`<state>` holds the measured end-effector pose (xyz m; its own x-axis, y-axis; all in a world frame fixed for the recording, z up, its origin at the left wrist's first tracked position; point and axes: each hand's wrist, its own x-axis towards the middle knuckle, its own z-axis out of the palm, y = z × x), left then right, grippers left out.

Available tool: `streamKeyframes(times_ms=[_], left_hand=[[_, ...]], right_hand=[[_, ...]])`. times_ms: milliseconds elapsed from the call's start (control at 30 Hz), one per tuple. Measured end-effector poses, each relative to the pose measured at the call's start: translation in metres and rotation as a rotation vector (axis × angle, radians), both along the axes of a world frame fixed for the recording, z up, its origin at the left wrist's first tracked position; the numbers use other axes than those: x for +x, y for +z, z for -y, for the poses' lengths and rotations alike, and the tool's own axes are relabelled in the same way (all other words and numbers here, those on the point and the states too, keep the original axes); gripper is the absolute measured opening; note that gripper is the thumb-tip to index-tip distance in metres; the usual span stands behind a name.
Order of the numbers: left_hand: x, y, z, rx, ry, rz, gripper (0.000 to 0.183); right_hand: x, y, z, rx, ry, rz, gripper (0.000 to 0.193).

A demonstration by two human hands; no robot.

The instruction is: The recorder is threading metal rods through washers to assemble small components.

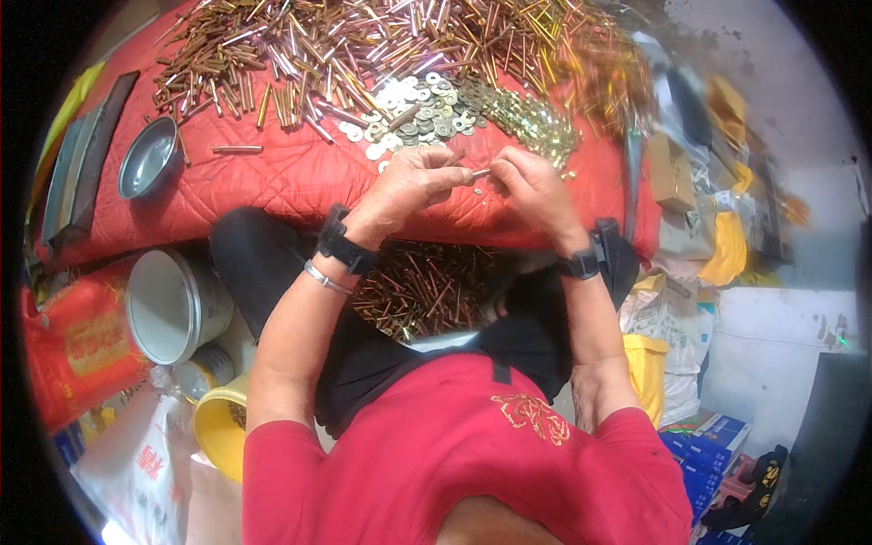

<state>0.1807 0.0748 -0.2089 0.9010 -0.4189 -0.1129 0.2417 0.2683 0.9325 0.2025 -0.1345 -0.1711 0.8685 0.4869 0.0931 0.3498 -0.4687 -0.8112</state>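
Observation:
My left hand (418, 184) pinches a short, thin metal bolt (480, 173) above the front part of a red quilted cover (300, 186). The closed fingertips of my right hand (538, 188) meet the bolt's right end; whether they also hold a small part is hidden. Just beyond my hands lies a pile of flat round washers (427, 113). To its right spreads a heap of small shiny brass-coloured nuts (536, 125). Behind both is a large mound of copper-coloured bolts (363, 45). One bolt (238, 149) lies apart on the left.
A metal bowl (150, 159) sits tilted at the cover's left. More bolts (422, 291) lie low between my legs. Left of me stand a pale bucket (163, 304) and a yellow bucket (221, 427). Cardboard boxes (669, 173) and yellow bags (724, 247) crowd the right.

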Motion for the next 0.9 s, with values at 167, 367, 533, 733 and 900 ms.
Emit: streamKeyframes(times_ms=[167, 367, 533, 733, 900], left_hand=[[0.003, -0.006, -0.003, 0.049, -0.019, 0.039, 0.014], [0.003, 0.002, -0.002, -0.057, 0.029, -0.130, 0.015], [0.002, -0.004, -0.001, -0.031, 0.031, -0.111, 0.014], [0.001, 0.004, -0.001, -0.032, 0.038, -0.181, 0.018], [0.001, -0.005, 0.000, -0.051, 0.014, -0.168, 0.014]], right_hand=[[-0.001, -0.005, -0.001, 0.036, -0.039, -0.181, 0.031], [0.006, -0.017, -0.016, 0.121, -0.087, 0.268, 0.028], [0.001, -0.011, -0.030, 0.089, -0.142, 0.184, 0.031], [0.008, -0.021, -0.022, 0.221, -0.207, 0.106, 0.032], [0.001, -0.014, -0.026, 0.126, -0.158, 0.110, 0.031]])
